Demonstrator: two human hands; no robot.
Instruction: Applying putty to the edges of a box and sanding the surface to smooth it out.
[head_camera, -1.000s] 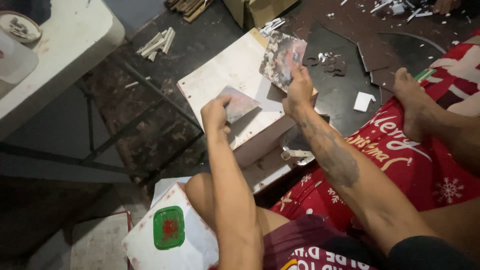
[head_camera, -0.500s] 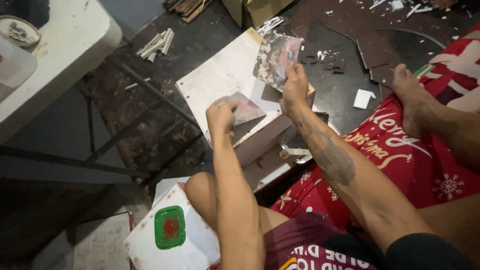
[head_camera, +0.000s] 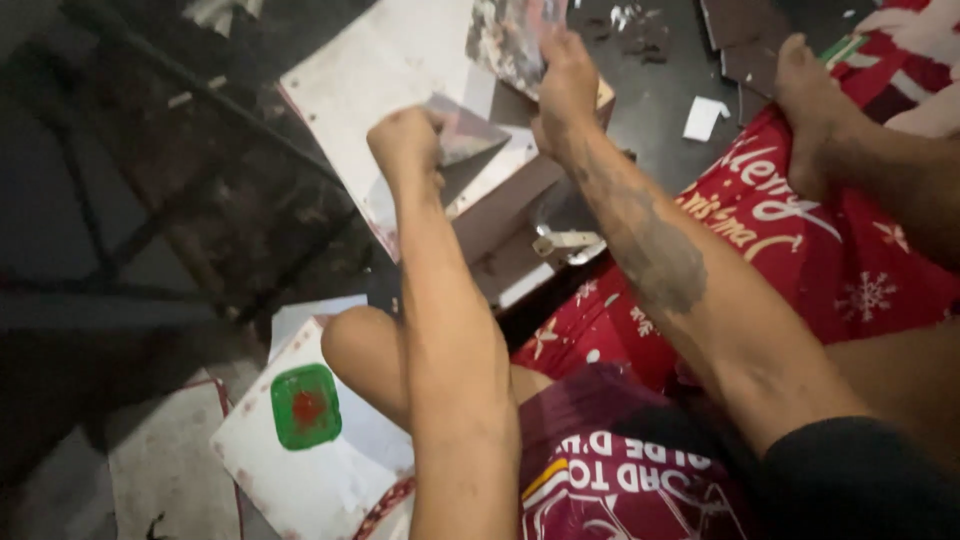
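Left hand (head_camera: 405, 140) pinched shut on grey shard (head_camera: 465, 130), just over white board (head_camera: 400, 80). Right hand (head_camera: 565, 85) clamped on mottled sheet (head_camera: 510, 35) (top cropped), above board's far edge. Risk: jagged edges cutting fingers; slipped shard dropping toward bare knee (head_camera: 365, 350).

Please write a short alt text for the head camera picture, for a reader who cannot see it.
A person sitting on the floor holds a grey sheet piece in the left hand and a mottled sheet in the right hand, above a large white board. A red patterned cloth lies under the bare foot; a white board with a green square lies near the knee.
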